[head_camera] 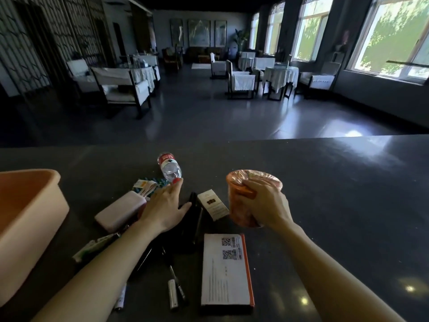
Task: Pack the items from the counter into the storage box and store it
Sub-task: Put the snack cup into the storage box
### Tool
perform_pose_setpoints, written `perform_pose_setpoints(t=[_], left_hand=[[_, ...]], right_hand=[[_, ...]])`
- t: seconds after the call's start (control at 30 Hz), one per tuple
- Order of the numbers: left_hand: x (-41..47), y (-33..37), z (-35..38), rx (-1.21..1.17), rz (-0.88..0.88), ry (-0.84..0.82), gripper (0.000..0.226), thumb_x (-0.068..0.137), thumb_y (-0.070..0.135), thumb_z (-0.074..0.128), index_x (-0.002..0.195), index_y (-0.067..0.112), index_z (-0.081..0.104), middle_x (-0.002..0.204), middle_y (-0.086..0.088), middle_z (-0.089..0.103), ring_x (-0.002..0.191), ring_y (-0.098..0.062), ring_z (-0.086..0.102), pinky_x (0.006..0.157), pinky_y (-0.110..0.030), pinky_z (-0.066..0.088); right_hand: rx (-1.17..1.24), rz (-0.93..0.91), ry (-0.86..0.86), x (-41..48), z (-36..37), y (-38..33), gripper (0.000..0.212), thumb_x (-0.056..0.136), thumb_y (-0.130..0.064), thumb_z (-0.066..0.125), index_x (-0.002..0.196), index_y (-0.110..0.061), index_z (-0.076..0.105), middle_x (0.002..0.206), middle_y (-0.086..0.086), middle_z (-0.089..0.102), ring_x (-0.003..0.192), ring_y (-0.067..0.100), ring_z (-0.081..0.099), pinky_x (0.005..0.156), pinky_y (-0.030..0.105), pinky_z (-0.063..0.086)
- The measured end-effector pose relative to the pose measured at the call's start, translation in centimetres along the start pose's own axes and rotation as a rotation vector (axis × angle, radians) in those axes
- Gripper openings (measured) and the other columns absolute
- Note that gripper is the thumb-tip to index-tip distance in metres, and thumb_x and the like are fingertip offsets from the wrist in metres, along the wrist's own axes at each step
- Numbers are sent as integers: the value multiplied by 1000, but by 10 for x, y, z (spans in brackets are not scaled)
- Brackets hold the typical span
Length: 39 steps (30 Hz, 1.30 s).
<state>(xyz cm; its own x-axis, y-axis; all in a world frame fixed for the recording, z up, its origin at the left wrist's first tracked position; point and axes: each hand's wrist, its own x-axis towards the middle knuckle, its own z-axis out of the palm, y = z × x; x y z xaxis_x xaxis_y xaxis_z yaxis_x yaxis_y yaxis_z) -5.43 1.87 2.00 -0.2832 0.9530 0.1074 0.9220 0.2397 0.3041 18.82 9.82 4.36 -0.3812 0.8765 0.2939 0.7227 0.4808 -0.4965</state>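
My right hand (pixel 264 202) grips an orange instant-noodle cup (pixel 243 194), held tilted just above the dark counter (pixel 325 194). My left hand (pixel 166 206) reaches forward with fingers spread, its fingertips at the red cap of a water bottle (pixel 169 167) lying on its side. The peach storage box (pixel 27 219) stands open at the left edge. Under and around my left hand lie a pale pink case (pixel 118 211), a dark flat object (pixel 190 224) and a small white carton (pixel 213 204).
A white-and-orange flat box (pixel 226 270) with QR codes lies near the front edge, with pens (pixel 174 289) beside it. A packet of small utensils (pixel 146 187) and a green-white packet (pixel 95 246) lie left of centre. Beyond the counter is a dim dining room with tables and chairs.
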Motion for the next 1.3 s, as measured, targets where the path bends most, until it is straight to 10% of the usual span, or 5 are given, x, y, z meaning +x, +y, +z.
perform_pose_setpoints(t=[0.63,0.77,0.9,1.1,1.3], left_hand=[[-197,-197,-138,82,-431,235,65,88,53,45,141,17,31,147,-8,34,133,-28,33,108,-40,27],[-242,-257,-138,52,-308,161,44,80,65,44,94,27,62,97,7,65,95,-18,59,77,-32,42],[-247,-289,-139,0,-16,227,44,81,54,56,58,18,46,60,4,54,63,-17,52,61,-37,40],[-244,-281,-117,36,72,369,27,81,52,56,70,28,54,72,10,61,75,-13,54,69,-28,25],[-243,-299,-144,-265,44,301,50,81,68,40,96,26,62,94,7,67,87,-9,61,81,-30,47]], right_hand=[[342,-512,-38,-19,65,-268,50,74,-46,65,121,-31,59,128,-5,58,118,21,51,90,46,46],[388,-487,-4,-33,92,-326,51,72,-44,67,122,-33,58,128,-3,58,117,23,51,91,46,45],[374,-450,14,-45,119,-375,50,74,-43,66,123,-35,57,128,-5,57,118,22,50,93,47,44],[374,-343,120,-54,133,-405,47,73,-39,69,118,-32,60,123,-4,61,112,22,55,91,42,46],[346,-350,160,-54,136,-408,45,75,-32,71,118,-24,62,120,1,63,108,21,57,91,29,40]])
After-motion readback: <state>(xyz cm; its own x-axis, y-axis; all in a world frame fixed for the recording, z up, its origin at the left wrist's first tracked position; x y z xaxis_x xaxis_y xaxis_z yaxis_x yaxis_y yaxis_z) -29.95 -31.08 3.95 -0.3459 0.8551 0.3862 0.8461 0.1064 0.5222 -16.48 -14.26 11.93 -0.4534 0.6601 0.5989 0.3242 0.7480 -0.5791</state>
